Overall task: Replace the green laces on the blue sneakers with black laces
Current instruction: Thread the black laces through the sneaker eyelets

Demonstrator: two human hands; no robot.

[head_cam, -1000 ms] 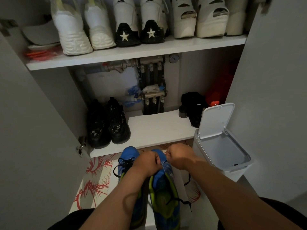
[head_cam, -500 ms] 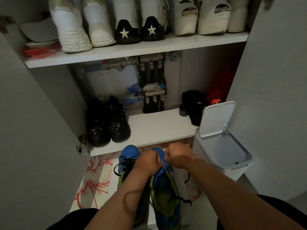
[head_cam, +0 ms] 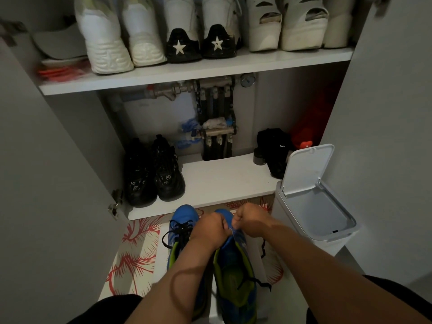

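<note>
While the black-laced left sneaker [head_cam: 184,216] and the right sneaker [head_cam: 233,265] stand side by side on the patterned mat [head_cam: 135,253] before the cupboard [head_cam: 222,183], the left hand [head_cam: 211,226] curls round the right sneaker's forepart and the right hand [head_cam: 251,219] pinches a thin pale strand [head_cam: 232,231] above it

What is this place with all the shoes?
Probably a shoe cupboard at home, maybe in a hallway: white shoes line the upper shelf, black sneakers sit below, and water pipes run behind.
</note>
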